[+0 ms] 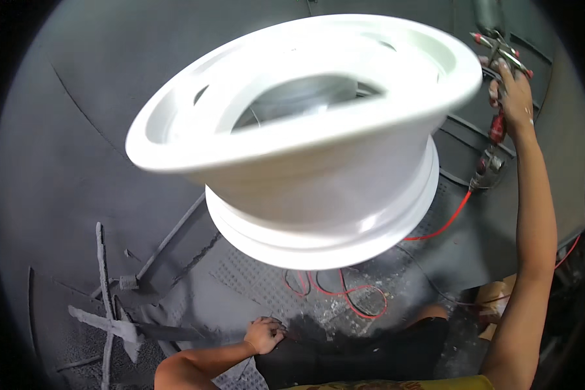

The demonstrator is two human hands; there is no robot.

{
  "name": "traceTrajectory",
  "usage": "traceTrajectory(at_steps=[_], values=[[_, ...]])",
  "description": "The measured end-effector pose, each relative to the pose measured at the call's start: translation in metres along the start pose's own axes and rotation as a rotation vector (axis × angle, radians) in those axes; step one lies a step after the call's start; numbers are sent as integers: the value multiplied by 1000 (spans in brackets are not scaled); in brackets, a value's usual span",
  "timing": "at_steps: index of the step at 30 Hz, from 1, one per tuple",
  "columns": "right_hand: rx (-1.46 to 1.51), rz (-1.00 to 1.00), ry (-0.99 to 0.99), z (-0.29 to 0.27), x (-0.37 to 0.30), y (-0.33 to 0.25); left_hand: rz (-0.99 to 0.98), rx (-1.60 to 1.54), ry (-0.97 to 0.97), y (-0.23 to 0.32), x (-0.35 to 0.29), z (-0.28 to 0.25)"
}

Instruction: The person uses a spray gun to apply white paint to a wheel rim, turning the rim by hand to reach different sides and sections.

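Note:
A white wheel rim [305, 244] fills the middle of the view, tilted, with its wide outer lip uppermost and a large round hole through its centre. Its near edge looks blurred, and what holds it up is hidden. At the upper right, past the rim's right side, my right hand [516, 97] is closed around a metal spray gun [500, 51] with a dark cup on top. Low in the view, my left hand [265, 335] rests on my dark-clothed leg, holding nothing, its fingers loosely bent and slightly apart.
A red air hose [450, 224] runs down from the gun's red fitting [497, 128] and loops across the paint-specked floor [318, 312]. A dust-coated metal stand [110, 322] is at the lower left. A cardboard box [497, 296] lies beside my right arm. Grey walls surround the rim.

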State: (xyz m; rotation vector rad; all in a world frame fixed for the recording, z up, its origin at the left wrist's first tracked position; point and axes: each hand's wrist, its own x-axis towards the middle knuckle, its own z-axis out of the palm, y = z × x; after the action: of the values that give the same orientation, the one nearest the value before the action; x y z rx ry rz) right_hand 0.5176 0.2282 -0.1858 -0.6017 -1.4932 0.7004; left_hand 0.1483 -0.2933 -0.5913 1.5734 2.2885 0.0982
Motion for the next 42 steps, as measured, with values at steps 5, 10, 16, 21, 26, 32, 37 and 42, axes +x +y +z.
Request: traceTrajectory(at_steps=[5,10,16,21,26,32,37,42], values=[[-26,108,-101,-11,15,-41,9,-165,-181,12,5,-15],[-38,50,-117,16,17,-73,-252,-364,-450,58,0,-75],[3,250,-145,28,-1,-136,-492,-677,-338,111,-31,-107],[-132,335,-225,27,-56,-183,-367,-1969,146,156,-11,-280],[172,482,-320,47,-154,-246,-387,-2095,150,129,10,-393],[144,236,-529,73,-223,-302,-493,-2056,3,106,26,-434],[-61,333,-487,52,-222,-288,-461,-2028,-21,124,28,-432],[-32,430,-256,24,-165,-272,-417,-2110,-51,126,9,-402]])
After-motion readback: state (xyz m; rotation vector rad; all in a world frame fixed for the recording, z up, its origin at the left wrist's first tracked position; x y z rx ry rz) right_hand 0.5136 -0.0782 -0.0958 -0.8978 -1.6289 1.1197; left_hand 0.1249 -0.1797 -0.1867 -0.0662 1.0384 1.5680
